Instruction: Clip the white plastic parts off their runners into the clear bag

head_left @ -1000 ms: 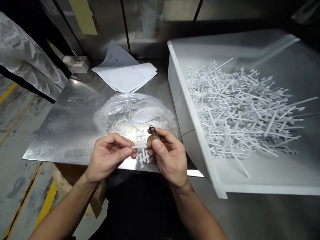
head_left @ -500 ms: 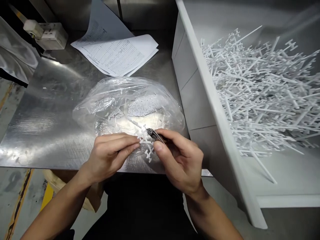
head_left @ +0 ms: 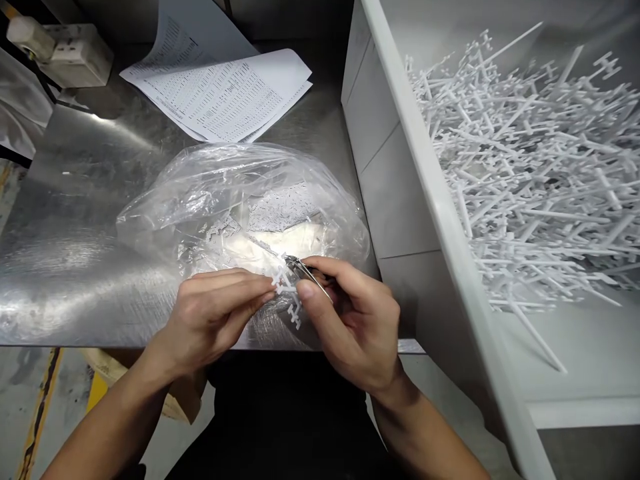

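Note:
Between finger and thumb, my left hand [head_left: 213, 313] pinches a branched white plastic sprue [head_left: 286, 288] with short crosspieces. My right hand [head_left: 353, 320] grips small metal nail clippers [head_left: 303, 268], their jaws up against the sprue's upper part. Whether the jaws are closed on the plastic I cannot make out. Beneath and behind both hands lies a clear plastic bag [head_left: 165, 193], with a mass of tiny light-grey pieces [head_left: 285, 205] showing inside it. My right fingers partly cover the clippers' handles.
On the right, a grey-white bin [head_left: 415, 147] holds a heap of white plastic sprues [head_left: 540, 173]. Printed sheets [head_left: 225, 93] lie at the back of the metal table [head_left: 75, 220]. A power socket box [head_left: 75, 57] stands at the back left.
The view has shifted slightly. The clippers have tilted a little in my right hand, and more of their handles shows. Both hands keep their hold near the same spot.

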{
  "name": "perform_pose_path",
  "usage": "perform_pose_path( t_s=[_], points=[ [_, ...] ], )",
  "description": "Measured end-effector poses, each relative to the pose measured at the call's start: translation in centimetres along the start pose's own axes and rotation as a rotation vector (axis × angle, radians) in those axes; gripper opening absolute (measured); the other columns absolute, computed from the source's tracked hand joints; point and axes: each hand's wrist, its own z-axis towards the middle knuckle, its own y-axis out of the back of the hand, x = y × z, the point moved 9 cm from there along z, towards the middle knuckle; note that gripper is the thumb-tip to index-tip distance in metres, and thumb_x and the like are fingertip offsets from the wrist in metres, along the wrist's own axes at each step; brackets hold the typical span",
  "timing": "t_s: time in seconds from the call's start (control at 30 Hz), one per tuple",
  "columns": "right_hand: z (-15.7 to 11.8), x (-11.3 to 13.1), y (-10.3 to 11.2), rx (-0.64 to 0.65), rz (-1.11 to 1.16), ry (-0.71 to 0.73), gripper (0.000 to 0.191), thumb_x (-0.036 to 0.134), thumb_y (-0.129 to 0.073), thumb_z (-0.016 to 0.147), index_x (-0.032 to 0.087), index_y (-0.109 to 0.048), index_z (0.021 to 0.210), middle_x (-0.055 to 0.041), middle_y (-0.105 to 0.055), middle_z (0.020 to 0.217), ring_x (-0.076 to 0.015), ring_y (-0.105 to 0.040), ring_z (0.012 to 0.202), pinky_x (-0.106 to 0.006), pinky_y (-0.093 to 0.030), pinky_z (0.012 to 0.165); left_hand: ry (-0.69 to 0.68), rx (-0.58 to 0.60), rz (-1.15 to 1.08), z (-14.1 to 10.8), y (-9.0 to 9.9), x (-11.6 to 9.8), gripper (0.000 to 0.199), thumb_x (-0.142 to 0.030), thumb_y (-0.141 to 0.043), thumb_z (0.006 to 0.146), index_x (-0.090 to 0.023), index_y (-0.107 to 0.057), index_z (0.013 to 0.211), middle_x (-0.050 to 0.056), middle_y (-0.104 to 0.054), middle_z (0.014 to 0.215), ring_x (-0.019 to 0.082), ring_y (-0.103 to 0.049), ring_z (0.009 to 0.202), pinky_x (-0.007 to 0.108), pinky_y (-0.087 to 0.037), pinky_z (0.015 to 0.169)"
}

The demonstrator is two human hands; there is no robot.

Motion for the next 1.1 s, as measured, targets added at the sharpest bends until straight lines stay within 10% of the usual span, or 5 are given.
perform_pose_path(
  t_s=[0.53, 1.1],
  points=[
    [0.6, -1.5, 0.6, -0.076, 0.174, -0.215, 0.008, 0.026, -0.076, 0.095, 0.02, -0.081, 0.098, 0.0011, -0.075, 0.074, -0.0134, -0.065, 0.06, -0.025, -0.054, 0.054, 0.044, 0.022, 0.009, 0.1, -0.2, 0.6, 0.02, -0.009, -0.07, 0.103, -0.018, -0.074, 0.12, 0.001, -0.081, 0.092, 0.01, -0.077, 0.079, 0.019, -0.062, 0.074],
    [0.3, -0.1, -0.3, 0.04, 0.21, -0.111, 0.006, 0.024, -0.077, 0.098, 0.025, -0.081, 0.103, 0.0035, -0.067, 0.068, -0.012, -0.058, 0.054, -0.024, -0.049, 0.047, -0.041, 0.039, 0.032, -0.1, -0.5, 0.0, 0.023, -0.005, -0.067, 0.103, -0.017, -0.07, 0.122, 0.002, -0.081, 0.097, 0.012, -0.077, 0.08, 0.023, -0.061, 0.074]
  ],
)
